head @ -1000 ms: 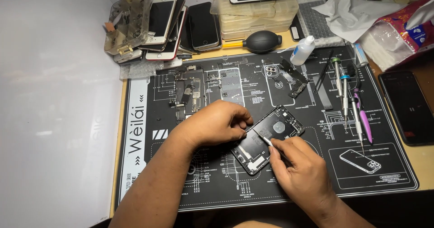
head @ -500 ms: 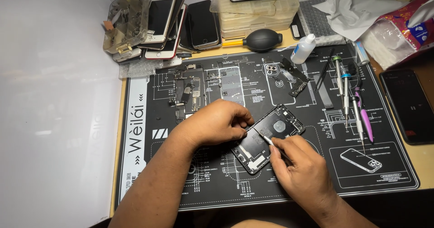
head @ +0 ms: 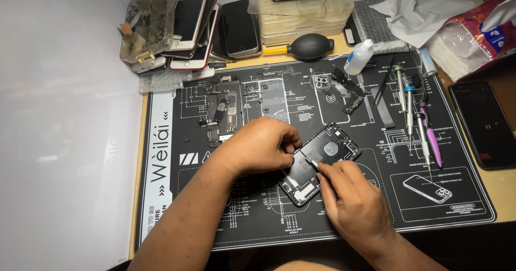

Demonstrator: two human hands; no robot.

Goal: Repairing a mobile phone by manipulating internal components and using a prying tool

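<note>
L hand (head: 262,146) steadies opened phone (head: 318,162); R hand (head: 355,201) w/ tweezers (head: 310,160).

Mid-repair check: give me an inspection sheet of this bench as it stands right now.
Surface: black repair mat on a wooden bench.
Job's things: opened phone lying tilted on the mat; thin tool tip inside it.
Clutter: phone stack, blower, bottle, screwdrivers, loose parts.
Hands: left hand steadies the phone; right hand holds the tool.
Cables: nothing seen.
Surroundings: white wall on the left, tissues at the back.
</note>
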